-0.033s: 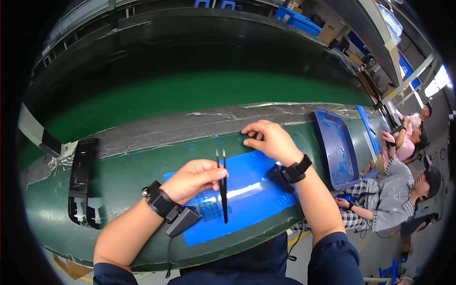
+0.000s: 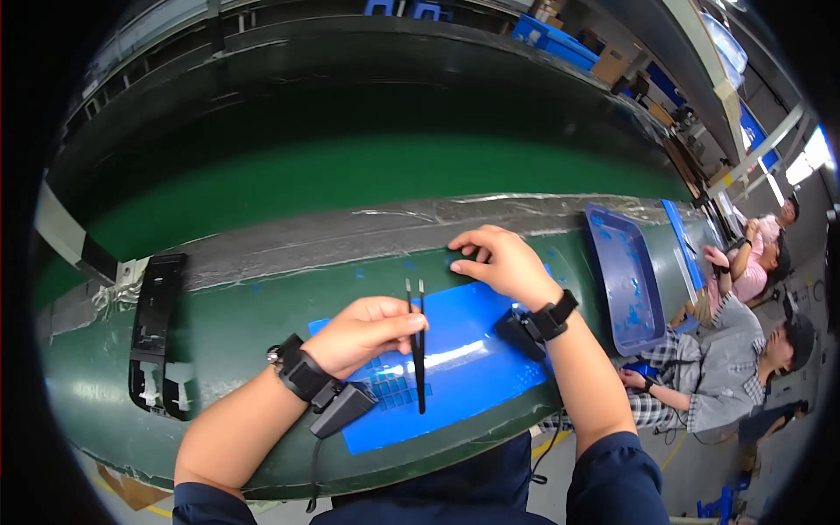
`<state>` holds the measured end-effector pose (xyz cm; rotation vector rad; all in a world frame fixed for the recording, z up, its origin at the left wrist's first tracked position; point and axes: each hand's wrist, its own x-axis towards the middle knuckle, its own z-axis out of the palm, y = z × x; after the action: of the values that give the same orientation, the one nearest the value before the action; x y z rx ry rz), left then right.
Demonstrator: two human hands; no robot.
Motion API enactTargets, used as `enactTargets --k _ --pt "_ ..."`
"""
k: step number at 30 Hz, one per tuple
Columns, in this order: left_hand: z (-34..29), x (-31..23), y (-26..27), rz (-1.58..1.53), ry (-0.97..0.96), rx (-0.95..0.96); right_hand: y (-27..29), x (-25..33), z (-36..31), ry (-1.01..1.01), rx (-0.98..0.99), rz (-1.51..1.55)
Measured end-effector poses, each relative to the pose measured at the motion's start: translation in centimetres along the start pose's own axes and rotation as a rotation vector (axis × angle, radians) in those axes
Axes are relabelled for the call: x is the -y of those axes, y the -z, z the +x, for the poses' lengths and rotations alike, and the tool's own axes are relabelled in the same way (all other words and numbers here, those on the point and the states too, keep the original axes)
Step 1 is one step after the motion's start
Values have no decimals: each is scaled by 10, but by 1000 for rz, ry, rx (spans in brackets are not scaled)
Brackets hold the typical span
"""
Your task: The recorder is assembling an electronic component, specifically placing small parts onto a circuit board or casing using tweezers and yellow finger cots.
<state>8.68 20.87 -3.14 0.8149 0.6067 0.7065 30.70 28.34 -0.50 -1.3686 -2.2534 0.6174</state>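
My left hand [image 2: 366, 334] pinches black tweezers [image 2: 421, 372] between thumb and fingers. Their pale tips point away from me, slightly apart, with nothing visible between them. Under both hands lies a shiny blue sheet [image 2: 468, 388]. Several small dark-blue square pieces [image 2: 398, 391] sit in rows on its left part, partly covered by my left hand and wrist device. My right hand [image 2: 509, 267] hovers around the far edge of the sheet, its fingers loosely bent and thumb apart. I see nothing in it.
A blue-grey plastic bin [image 2: 623, 289] with blue scraps stands right of the sheet. A long black plastic part [image 2: 156, 324] lies at the left on the green table [image 2: 236, 350]. Small blue bits dot the far side. Cables hang from both wrist devices. Co-workers [image 2: 726, 363] sit at the right.
The whole view has shifted slightly. Both hands and the tweezers keep nearly the same place over the blue sheet.
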Motion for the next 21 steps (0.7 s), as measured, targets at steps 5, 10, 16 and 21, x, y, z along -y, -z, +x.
enactTargets --k 5,10,16,21 --pt "-7 4 9 40 2 2 -18 2 12 181 19 -38" --pt "2 20 7 15 -76 66 -20 5 6 106 -3 88" --pt "15 22 0 -76 -118 57 6 24 1 121 130 -130" --pt "15 20 7 -97 -123 30 -4 19 15 173 163 -167"
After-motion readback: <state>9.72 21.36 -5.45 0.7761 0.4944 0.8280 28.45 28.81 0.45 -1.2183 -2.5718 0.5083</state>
